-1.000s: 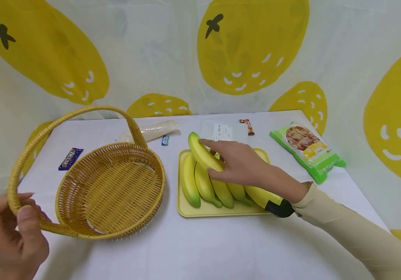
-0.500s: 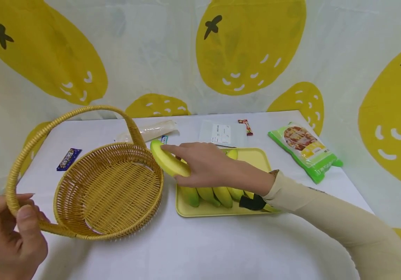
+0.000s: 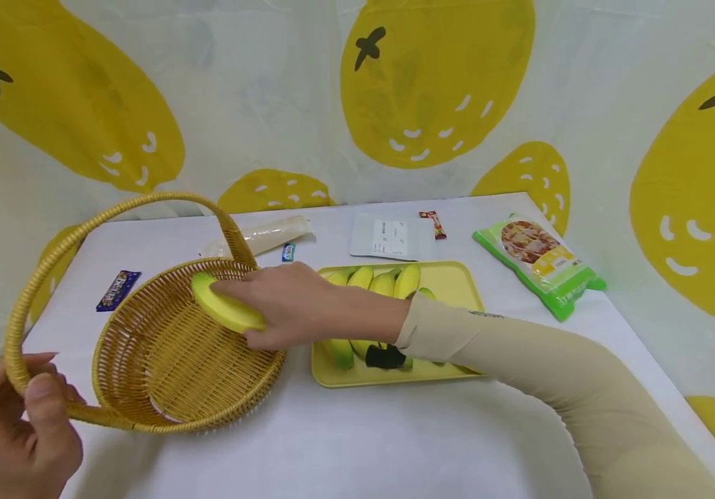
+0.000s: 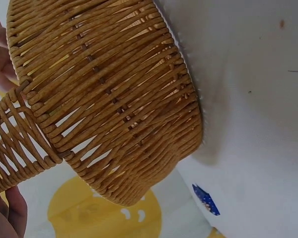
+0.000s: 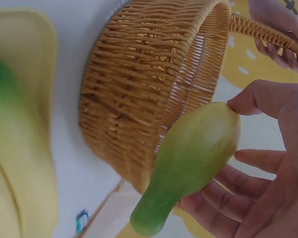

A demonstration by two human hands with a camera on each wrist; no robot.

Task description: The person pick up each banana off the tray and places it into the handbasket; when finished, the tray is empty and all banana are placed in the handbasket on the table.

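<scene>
A deep-blue glossy snack packet [image 3: 118, 290] is lying just left of the round, honey-coloured woven basket [image 3: 250, 396], while a long, pale translucent package [image 3: 272, 235] and a tiny teal packet [image 3: 288, 251] are resting behind it. Further right, a flat white labelled pouch [image 3: 388, 237], a small red wrapper [image 3: 434, 224] and a green-edged plastic food bag [image 3: 538, 256] are sitting on the white-covered counter [image 3: 307, 443]. The beige sleeve [image 3: 507, 346] is stretching across the pale-yellow rectangular tray [image 3: 455, 285], hiding parts of the yellow bananas [image 3: 362, 278] lying there.

And here's the right hand [image 3: 288, 305] — its grip is holding a yellow, green-ended banana [image 3: 226, 305] over the basket's opening. The left hand [image 3: 23, 419] is gripping the handle [image 3: 12, 333], fingers curling round it.

The right wrist view is revealing the held banana's stubby green end, which the head view isn't showing; whether it's touching the rim, I'm not able to tell. The left wrist view is giving the basket's outer weave.

Half a second ago that banana was hanging by the near rim, on the tray side; now it's appearing over the basket — and the left hand is staying put.
</scene>
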